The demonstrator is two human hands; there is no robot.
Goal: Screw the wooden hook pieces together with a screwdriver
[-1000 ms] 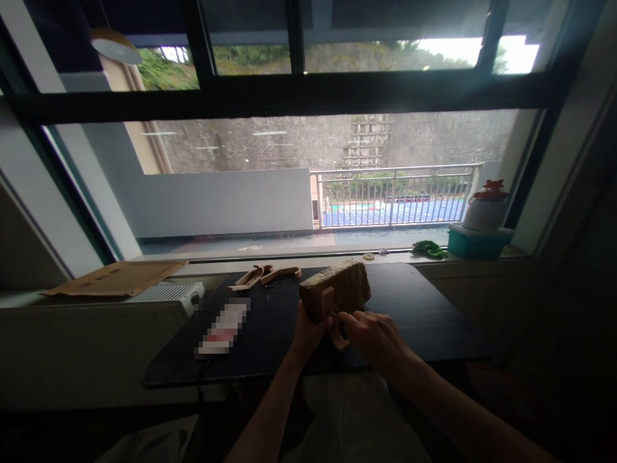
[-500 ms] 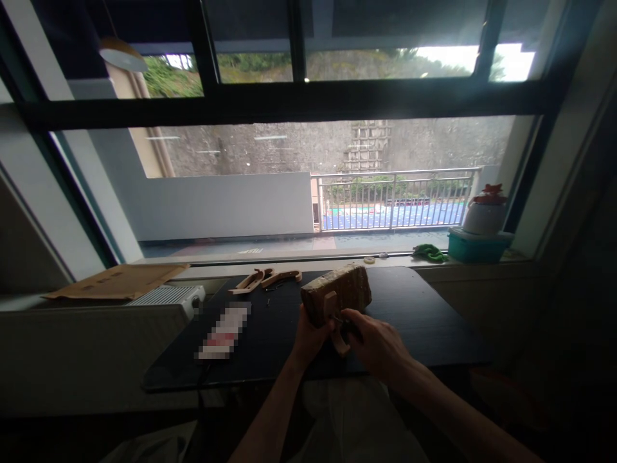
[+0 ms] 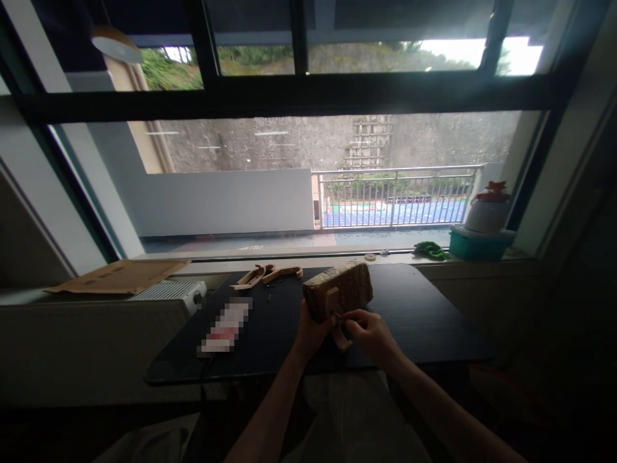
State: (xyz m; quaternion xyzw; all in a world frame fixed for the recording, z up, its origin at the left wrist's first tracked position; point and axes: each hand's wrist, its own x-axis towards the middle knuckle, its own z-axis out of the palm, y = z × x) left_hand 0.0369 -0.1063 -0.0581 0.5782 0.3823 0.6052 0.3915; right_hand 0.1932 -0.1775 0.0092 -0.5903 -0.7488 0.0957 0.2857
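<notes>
A rough brown wooden block (image 3: pixel 342 286) is tilted above the near half of the dark table. Against its near face lies a curved wooden hook (image 3: pixel 343 337), its flat upper end upright on the block. My left hand (image 3: pixel 311 331) grips the block's lower left, with the thumb on the hook. Closed in a pinch, my right hand (image 3: pixel 369 331) is just right of the hook. From its fingers a thin shaft, apparently a screwdriver's, points at the hook's middle; its handle is mostly hidden by the hand. The tip is too dark to make out.
More curved wooden hooks (image 3: pixel 282 273) and small screws (image 3: pixel 269 298) lie on the table (image 3: pixel 424 321) at the back left. A blurred-out flat item (image 3: pixel 226 326) is nearer. The sill holds a green cloth (image 3: pixel 430 251) and teal box (image 3: pixel 482 243). A radiator (image 3: pixel 180 292) stands left.
My right hand's fingers have shifted and curled more tightly around the tool, and the dark handle seen earlier is now mostly covered. The block and left hand keep almost the same position.
</notes>
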